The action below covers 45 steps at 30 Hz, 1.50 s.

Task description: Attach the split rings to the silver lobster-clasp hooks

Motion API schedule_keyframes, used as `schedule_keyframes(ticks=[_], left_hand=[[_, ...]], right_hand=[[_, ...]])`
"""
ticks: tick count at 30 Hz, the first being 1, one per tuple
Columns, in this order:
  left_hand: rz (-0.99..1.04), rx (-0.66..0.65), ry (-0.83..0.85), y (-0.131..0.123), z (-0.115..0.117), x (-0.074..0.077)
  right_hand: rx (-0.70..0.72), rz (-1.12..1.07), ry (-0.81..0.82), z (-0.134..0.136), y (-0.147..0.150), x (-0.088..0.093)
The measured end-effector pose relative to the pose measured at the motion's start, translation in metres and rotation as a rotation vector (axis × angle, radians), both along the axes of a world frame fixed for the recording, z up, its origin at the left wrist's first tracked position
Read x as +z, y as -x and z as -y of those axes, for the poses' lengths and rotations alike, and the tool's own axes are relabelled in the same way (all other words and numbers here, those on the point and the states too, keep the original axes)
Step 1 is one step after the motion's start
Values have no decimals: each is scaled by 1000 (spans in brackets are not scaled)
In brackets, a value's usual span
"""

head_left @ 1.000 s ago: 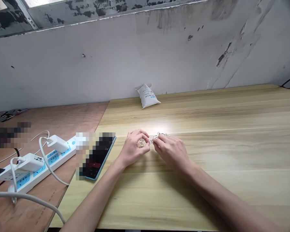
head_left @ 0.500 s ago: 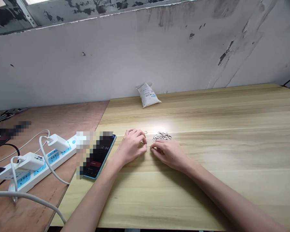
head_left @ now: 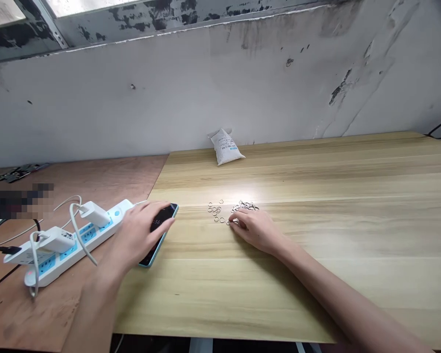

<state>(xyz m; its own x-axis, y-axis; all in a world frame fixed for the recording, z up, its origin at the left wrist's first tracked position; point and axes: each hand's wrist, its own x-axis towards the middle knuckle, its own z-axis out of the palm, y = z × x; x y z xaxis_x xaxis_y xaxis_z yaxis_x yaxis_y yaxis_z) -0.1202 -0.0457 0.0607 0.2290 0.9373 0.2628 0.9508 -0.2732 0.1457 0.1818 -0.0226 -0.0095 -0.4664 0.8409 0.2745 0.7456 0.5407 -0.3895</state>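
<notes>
My left hand [head_left: 141, 233] is over the phone [head_left: 152, 255], its fingers and thumb stretched apart and slightly blurred; whether it touches the phone is unclear. The phone lies on the table with a dark screen and a blue edge. My right hand [head_left: 255, 229] rests on the wood, its thumb and forefinger pinched at a small metal ring [head_left: 228, 223]; anything else between the fingertips is hidden. Just beyond that hand lies a pile of small silvery metal clasps [head_left: 247, 205]. Several loose metal rings [head_left: 215, 210] are scattered left of the pile.
A white printed plastic pouch [head_left: 228, 148] stands near the wall. At left, a white power strip [head_left: 79, 245] with plugged-in chargers and cables lies on a reddish board [head_left: 95, 179]. The pale wooden table [head_left: 316, 196] runs back to the stained wall.
My left hand has moved left from the loose rings to over the phone, opening its fingers and uncovering the rings. My right hand stays about where it was. The camera view has shifted slightly.
</notes>
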Motion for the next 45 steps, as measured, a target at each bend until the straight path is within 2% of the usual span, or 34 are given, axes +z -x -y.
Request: schedule_keyframes(ticks=[2,5,9,14,18,21,25,29,34,41,45], left_hand=[[-21,94,-61,24,12,-4],[-48,91,-3,42,20,-17],[-36,57,112,46,17,-27],[-36,49,136,44,15,-22],[-27,-11,55,22,10,-15],[-35,-154,68,-12,-2,-14],[-82,-311,91,-59,-23,-23],[-120,-422,78,-89,-34,-30],[-118,-466,76,-103,-37,-31],[-157,-533,-37,-107,-38,-41],[-100,-528,-71,-111,-39,-46]], right_hand=[[1,1,1,0,0,0],[-9,9,9,0,0,0],[-12,10,24,1,0,2],[-11,16,38,1,0,4],[3,24,23,1,0,3],[7,42,0,0,0,1],[16,79,-47,-2,-1,-3],[8,122,-60,-2,-1,0],[15,174,-66,1,1,7],[7,192,-109,1,3,3],[9,214,-118,1,4,3]])
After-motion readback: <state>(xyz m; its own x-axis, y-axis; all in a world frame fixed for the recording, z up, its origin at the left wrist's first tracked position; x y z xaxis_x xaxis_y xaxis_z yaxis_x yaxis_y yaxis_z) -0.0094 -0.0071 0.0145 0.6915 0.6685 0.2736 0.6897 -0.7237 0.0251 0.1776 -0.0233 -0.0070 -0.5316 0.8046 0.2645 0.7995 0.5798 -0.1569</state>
